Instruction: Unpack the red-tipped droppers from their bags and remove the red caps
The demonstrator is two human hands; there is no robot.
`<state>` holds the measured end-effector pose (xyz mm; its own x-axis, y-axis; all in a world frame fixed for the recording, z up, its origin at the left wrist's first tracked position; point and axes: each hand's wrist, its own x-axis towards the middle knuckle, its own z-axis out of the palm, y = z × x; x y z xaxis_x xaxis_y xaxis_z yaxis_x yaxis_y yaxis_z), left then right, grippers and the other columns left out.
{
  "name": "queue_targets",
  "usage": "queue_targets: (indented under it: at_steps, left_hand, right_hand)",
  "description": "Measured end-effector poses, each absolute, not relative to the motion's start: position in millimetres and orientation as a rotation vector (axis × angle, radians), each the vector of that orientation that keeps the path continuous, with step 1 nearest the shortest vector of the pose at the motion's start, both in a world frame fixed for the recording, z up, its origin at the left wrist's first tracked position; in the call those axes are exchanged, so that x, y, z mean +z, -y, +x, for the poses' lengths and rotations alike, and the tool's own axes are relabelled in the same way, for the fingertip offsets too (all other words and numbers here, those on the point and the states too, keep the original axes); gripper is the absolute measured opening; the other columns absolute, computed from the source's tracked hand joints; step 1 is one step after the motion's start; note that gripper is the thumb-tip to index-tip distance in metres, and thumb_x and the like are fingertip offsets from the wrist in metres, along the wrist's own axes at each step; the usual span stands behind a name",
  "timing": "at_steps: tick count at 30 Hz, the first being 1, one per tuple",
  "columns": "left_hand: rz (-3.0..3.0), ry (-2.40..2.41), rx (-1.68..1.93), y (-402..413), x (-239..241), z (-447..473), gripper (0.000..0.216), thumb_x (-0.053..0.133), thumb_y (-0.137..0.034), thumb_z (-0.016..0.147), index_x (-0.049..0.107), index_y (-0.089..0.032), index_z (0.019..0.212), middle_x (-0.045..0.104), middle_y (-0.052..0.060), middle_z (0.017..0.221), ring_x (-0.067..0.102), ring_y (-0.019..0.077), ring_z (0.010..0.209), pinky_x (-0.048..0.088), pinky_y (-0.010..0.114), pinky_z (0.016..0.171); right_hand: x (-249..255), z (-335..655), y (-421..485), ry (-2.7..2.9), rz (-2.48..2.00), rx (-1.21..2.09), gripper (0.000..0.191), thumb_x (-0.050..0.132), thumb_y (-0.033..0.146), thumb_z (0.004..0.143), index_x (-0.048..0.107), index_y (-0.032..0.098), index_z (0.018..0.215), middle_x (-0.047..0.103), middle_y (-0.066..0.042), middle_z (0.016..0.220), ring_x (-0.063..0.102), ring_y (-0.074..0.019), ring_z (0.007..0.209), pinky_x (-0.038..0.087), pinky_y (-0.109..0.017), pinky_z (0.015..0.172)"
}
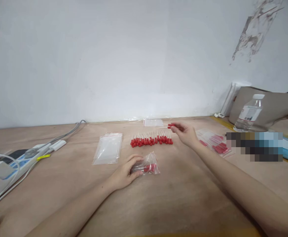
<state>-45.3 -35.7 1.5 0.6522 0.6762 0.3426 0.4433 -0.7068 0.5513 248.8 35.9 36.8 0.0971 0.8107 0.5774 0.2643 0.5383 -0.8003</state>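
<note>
My left hand (126, 172) is closed around one end of a small clear plastic bag (154, 159) on the table. Inside it lie thin clear tubes with red ends, much like droppers. Higher and to the right, my right hand (183, 133) pinches the red ends of a couple of similar red-ended tubes (170, 126), their pale shafts pointing left. Between the hands, a row of red-ended tubes (151, 141) lies with the red ends towards me. Flat empty clear bags (108, 148) are stacked left of the row.
Filled bags (219, 143) of red-ended tubes lie beyond my right forearm. Another clear bag (153, 122) is by the wall. A water bottle (250, 113) stands at right before a grey bag (277, 102). A power strip (25, 163) with cables occupies the left.
</note>
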Motion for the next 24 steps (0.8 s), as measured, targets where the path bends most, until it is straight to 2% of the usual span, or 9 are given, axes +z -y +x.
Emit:
queue_targets:
  at_steps: [4,8,14,17,21,24]
  left_hand:
    - [2.45,-0.896,0.736,37.2,2.1,-45.5,0.035,0.052,-0.026,0.082,0.044,-0.021,0.116,0.045,0.007,0.118,0.046,0.0182,0.106,0.04,0.031,0.089]
    - [2.442,-0.908,0.732,37.8,3.1,-45.5,0.036,0.052,-0.027,0.081,0.043,-0.022,0.116,0.045,0.007,0.118,0.046,0.0184,0.105,0.04,0.031,0.088]
    - [2.42,-0.898,0.745,35.0,2.7,-45.5,0.037,0.054,-0.03,0.08,0.045,-0.021,0.115,0.047,0.007,0.116,0.047,0.0184,0.105,0.04,0.031,0.089]
    - [2.402,-0.892,0.749,34.1,1.6,-45.8,0.038,0.054,-0.031,0.08,0.044,-0.021,0.116,0.047,0.007,0.116,0.047,0.0189,0.105,0.042,0.031,0.087]
    - [2.395,-0.893,0.752,33.9,-0.1,-46.5,0.04,0.055,-0.03,0.08,0.043,-0.021,0.117,0.046,0.008,0.118,0.046,0.0195,0.107,0.041,0.032,0.089]
    - [2.406,-0.889,0.752,34.3,0.0,-46.5,0.041,0.055,-0.03,0.079,0.043,-0.021,0.118,0.046,0.007,0.118,0.046,0.0197,0.107,0.04,0.033,0.091]
  right_hand:
    - [20.2,214.4,-50.2,1.869,-0.994,0.102,0.022,0.048,0.023,0.081,0.062,0.019,0.098,0.063,-0.007,0.102,0.056,-0.0176,0.095,0.042,-0.033,0.087]
    - [7.8,197.1,-59.3,2.258,-1.111,-0.112,0.028,0.04,0.013,0.083,0.061,0.016,0.102,0.06,-0.011,0.104,0.054,-0.0185,0.095,0.04,-0.031,0.083]
    - [9.0,205.3,-41.7,2.325,-1.144,-0.174,0.024,0.045,0.024,0.084,0.062,0.02,0.1,0.06,-0.01,0.104,0.05,-0.0217,0.098,0.031,-0.039,0.089]
    - [11.1,212.7,-20.5,2.181,-1.147,-0.066,0.024,0.043,0.027,0.084,0.064,0.02,0.094,0.061,-0.009,0.096,0.051,-0.0196,0.092,0.034,-0.036,0.084]
    - [4.3,210.9,5.1,2.026,-1.115,0.292,0.018,0.049,0.028,0.08,0.064,0.018,0.077,0.061,-0.004,0.073,0.053,-0.015,0.07,0.041,-0.028,0.067]
    - [-3.1,201.8,15.7,2.093,-1.003,0.497,0.014,0.057,0.029,0.075,0.066,0.018,0.075,0.061,-0.003,0.071,0.054,-0.0148,0.071,0.042,-0.029,0.07]
